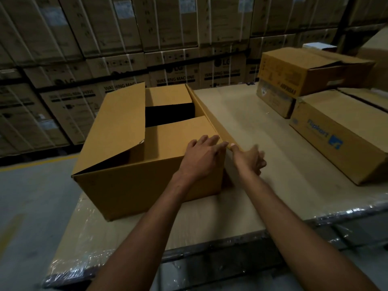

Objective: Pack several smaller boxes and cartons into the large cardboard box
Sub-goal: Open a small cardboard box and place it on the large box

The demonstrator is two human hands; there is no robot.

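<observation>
A warehouse: strapped washing-machine cartons stacked high in a wall from nine to one o'clock, a bare concrete floor with a painted yellow line at nine, and shipping boxes at two.

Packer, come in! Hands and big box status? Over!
Left hand flat on near flap. Right hand at right flap, grip blurred. Large box half open. Nothing blocking.

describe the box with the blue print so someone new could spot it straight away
On the cardboard-topped table, look right of the large open box to the closed boxes at the far right. Take the long, low box nearest the camera, just in front of the two-box stack. It alone has blue Flipkart lettering and a blue logo on its side.
</observation>
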